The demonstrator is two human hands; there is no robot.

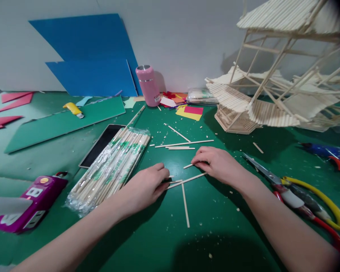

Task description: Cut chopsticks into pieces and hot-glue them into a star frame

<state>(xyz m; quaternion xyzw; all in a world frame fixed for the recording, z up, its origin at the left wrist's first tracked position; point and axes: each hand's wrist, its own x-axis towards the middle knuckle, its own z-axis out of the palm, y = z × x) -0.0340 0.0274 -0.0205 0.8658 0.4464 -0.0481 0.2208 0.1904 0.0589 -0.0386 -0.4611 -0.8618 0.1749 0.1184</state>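
Observation:
My right hand (217,162) is closed in a pinch around one end of a short thin wooden stick (188,166). Below its fingers lies the right end of a longer wooden stick (194,180), which slants across the table. At this stick's left end is my left hand (153,181), its fingertips pinched together on stick ends that poke out beside them. Which of these it truly grips is partly hidden. Another stick (185,206) points toward me from the slanting one. Farther off, several loose sticks (184,144) lie roughly parallel.
A plastic-wrapped bundle of sticks (110,166) rests partly over a dark tablet-like slab (98,145). Scissors (289,192) and a blue tool (328,153) lie right, under a stick-built pagoda model (272,109). A pink bottle (149,86), purple power strip (31,204) and yellow cutter (73,109) stand around.

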